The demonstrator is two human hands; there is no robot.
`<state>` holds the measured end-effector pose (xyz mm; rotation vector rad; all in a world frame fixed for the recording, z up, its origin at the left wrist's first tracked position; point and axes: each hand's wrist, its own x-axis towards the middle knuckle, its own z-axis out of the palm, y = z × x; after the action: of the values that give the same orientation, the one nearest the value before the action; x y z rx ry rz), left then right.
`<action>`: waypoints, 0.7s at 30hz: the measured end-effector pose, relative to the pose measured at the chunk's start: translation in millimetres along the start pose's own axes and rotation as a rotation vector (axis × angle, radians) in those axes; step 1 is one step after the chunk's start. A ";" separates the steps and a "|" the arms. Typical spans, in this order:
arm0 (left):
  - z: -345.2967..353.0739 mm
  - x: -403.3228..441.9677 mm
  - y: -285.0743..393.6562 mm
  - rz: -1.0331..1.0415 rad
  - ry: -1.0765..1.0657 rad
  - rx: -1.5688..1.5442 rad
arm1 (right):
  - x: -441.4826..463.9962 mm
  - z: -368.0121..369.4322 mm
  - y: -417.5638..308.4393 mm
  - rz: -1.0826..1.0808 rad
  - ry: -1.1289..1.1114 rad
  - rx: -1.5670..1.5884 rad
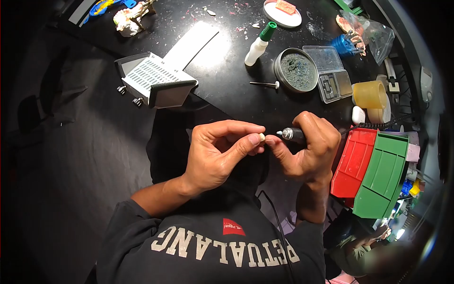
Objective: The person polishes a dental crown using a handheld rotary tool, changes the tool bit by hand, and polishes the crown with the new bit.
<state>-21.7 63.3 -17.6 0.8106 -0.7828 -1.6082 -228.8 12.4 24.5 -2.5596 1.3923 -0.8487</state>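
Between the thumb and fingers of my left hand [213,154] is a small cream-coloured dental crown [262,137], largely covered by the fingertips. My right hand [312,149] is wrapped round a black and silver rotary handpiece [294,135], which points left. A pale bluish tip [279,133] sticks out of its nose, a short gap away from the crown. My right thumb reaches forward, close to the left fingertips and the crown. A thin dark cable [274,208] runs down over the shirt.
On the black bench [227,102] stand a white bottle with a green cap [257,47], a round tin of grey material [297,71] and a pocket scale [335,86]. A white slotted tray [153,73] sits at the left edge. Red [354,163] and green bins [382,175] flank my right arm.
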 end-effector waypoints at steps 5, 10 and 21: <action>-1.0 1.4 -0.2 0.040 -0.014 -0.028 | -0.4 1.2 1.4 -0.018 -0.002 -0.016; 0.4 -0.3 3.1 0.079 -0.021 0.055 | -1.1 1.9 1.4 -0.018 0.006 -0.014; -16.5 3.8 -13.2 0.452 -0.049 0.319 | 1.2 3.6 -2.8 -0.121 -0.060 -0.050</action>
<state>-15.4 60.6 -38.0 0.7510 -1.1840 -1.1181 -224.4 12.5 23.0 -2.7070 1.2684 -0.7557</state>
